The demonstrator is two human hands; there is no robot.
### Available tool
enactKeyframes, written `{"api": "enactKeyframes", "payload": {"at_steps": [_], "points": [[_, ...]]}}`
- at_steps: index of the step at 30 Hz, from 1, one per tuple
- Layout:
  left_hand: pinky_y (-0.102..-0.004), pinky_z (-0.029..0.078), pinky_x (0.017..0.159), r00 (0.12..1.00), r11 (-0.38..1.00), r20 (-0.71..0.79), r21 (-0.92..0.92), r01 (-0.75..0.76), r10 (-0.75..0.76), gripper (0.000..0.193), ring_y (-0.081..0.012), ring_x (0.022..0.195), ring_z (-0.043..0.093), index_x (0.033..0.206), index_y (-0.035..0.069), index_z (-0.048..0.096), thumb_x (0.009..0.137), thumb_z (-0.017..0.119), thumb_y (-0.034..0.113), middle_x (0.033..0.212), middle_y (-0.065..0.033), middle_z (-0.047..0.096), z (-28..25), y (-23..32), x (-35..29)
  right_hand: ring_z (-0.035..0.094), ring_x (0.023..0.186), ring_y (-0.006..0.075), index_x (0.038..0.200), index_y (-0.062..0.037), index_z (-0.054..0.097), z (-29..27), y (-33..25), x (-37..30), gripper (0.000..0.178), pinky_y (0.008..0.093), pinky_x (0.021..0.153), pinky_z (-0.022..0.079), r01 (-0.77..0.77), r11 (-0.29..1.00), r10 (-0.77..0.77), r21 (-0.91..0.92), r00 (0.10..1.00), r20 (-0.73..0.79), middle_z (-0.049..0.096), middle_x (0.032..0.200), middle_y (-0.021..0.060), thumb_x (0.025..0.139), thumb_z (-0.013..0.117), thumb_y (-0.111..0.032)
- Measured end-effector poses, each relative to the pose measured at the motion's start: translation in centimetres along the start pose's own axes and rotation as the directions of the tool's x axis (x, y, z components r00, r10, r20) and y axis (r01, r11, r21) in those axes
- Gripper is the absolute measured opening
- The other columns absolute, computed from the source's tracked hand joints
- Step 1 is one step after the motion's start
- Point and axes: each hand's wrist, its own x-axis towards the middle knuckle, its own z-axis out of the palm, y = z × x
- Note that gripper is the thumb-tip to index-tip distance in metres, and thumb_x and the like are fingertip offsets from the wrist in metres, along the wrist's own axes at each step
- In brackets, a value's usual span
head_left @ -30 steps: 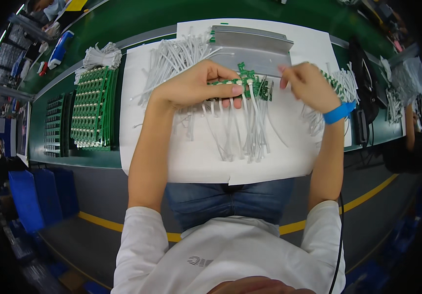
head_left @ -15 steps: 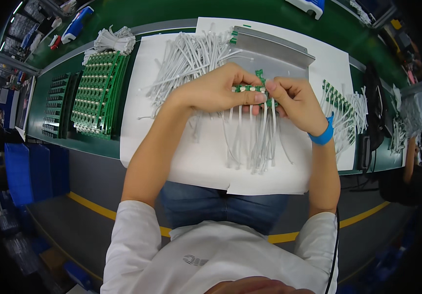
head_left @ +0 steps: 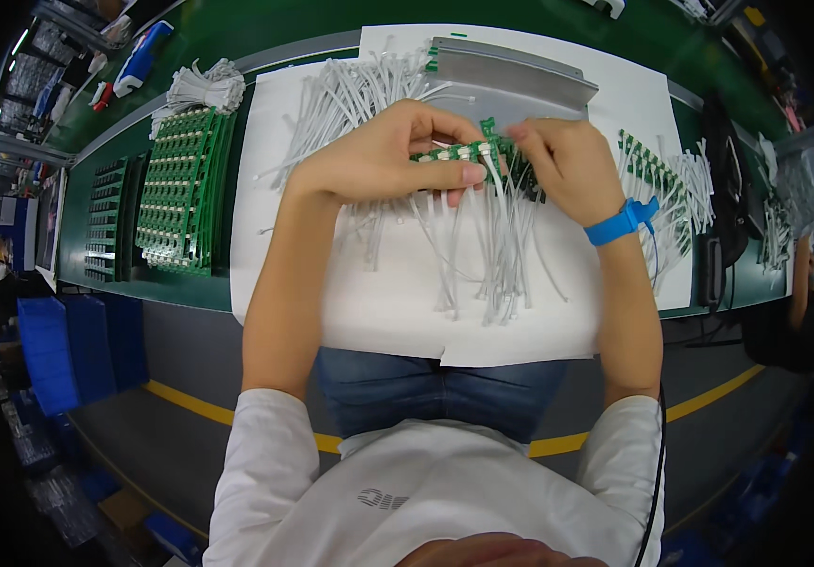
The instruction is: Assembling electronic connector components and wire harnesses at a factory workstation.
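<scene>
My left hand [head_left: 379, 156] pinches a narrow green circuit board strip [head_left: 451, 152] between thumb and fingers. White cables [head_left: 497, 203] hang from the strip, and more lie below it on the white sheet. Just right of the strip's end, my right hand [head_left: 572, 165] is curled, thumb and forefinger together; their tips are blurred, so whatever they hold cannot be made out. A blue wrist strap [head_left: 620, 223] circles that wrist. More green boards [head_left: 519, 175] show partly behind the cables, between my hands.
Loose white cables [head_left: 350, 99] are heaped at the left of the white sheet [head_left: 398, 326]. A grey metal angled plate [head_left: 511, 74] stands behind my hands. Stacked green boards [head_left: 180, 189] and black racks [head_left: 107, 222] are at left; cabled boards [head_left: 653, 175] lie at right.
My right hand has drawn slightly up and away from the strip, its fingers lifting off the board's end. My left hand has shifted left, and the strip now tilts up toward the right.
</scene>
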Motion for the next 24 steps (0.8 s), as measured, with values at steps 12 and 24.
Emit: {"api": "enactKeyframes", "payload": {"at_steps": [12,24], "points": [[-0.0221,0.05,0.071,0.993,0.998,-0.102,0.018,0.067,-0.065,0.026,-0.0086,0.073,0.063,0.102,-0.005,0.07,0.081,0.076,0.011,0.085,-0.0066,0.07,0.3,-0.9,0.5,0.035,0.054,0.0063,0.075,0.0007,0.058,-0.1,-1.7,-0.3,0.031,0.0249,0.047,0.029,-0.179,0.842,0.108,0.508,0.98,0.167,0.045,0.057,-0.0007,0.094,0.063,-0.024],[-0.0241,0.046,0.063,0.986,0.961,-0.164,0.276,0.013,0.033,0.023,-0.0075,0.065,0.056,0.093,-0.002,0.069,0.084,0.075,0.019,0.074,-0.0023,0.066,0.8,-1.6,0.5,0.035,0.058,0.0032,0.075,-0.0002,0.055,0.3,-1.6,-0.2,0.036,0.0234,0.05,0.028,-0.165,0.823,0.057,0.544,0.976,0.209,0.044,0.061,-0.0035,0.098,0.058,-0.028]]}}
